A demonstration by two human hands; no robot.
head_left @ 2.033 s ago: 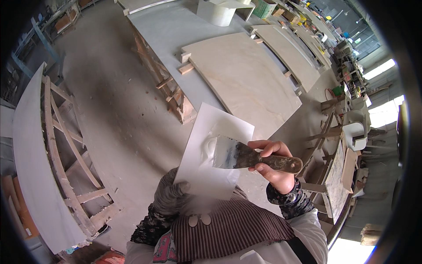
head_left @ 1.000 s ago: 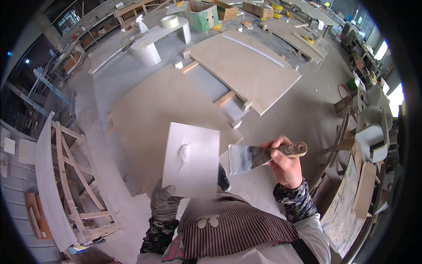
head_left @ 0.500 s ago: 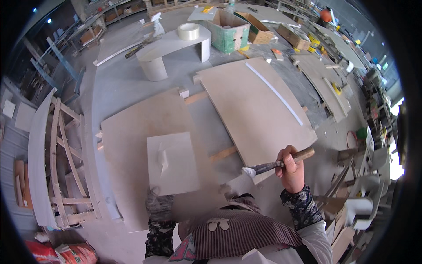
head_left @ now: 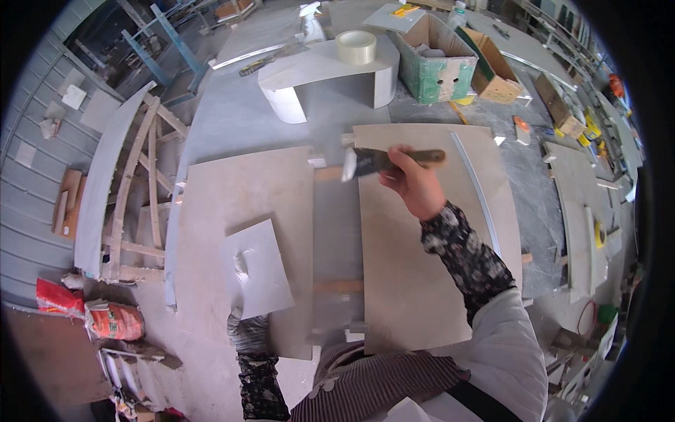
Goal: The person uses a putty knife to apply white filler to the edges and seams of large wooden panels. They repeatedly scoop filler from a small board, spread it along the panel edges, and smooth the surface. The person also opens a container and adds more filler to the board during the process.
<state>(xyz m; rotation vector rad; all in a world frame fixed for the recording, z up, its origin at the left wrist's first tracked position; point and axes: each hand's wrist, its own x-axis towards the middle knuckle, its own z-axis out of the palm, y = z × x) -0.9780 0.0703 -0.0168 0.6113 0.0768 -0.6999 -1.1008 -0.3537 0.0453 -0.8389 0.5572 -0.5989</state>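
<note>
Your right grip (head_left: 415,184) is closed around the knife (head_left: 373,162), thumb and fingers on the handle, which points toward the table's right side. White paste (head_left: 349,166) coats the end of the blade. You hold the knife raised over the table (head_left: 239,126), its blade above the gap between the two panels, close to the far left corner of the right panel (head_left: 415,260).

Your left grip (head_left: 247,333) pinches the white sheet (head_left: 271,271) by its near left corner. The sheet is over the left panel (head_left: 225,190), tilted, with a shadow along its far edge; you cannot tell whether it touches the panel. A dab (head_left: 240,266) of white paste sits on its left half.

The left panel lies along the table's left edge, toward the near side, and the right panel lies just beside it. Wood strips (head_left: 338,286) show in the gap between them. A narrow strip (head_left: 478,190) runs along the right panel's right edge.

Toward the table's far edge stands an arched piece (head_left: 306,67), with a tape roll (head_left: 357,56) on top. Behind it is a spray bottle (head_left: 311,27); to its right, a green box (head_left: 427,79).
</note>
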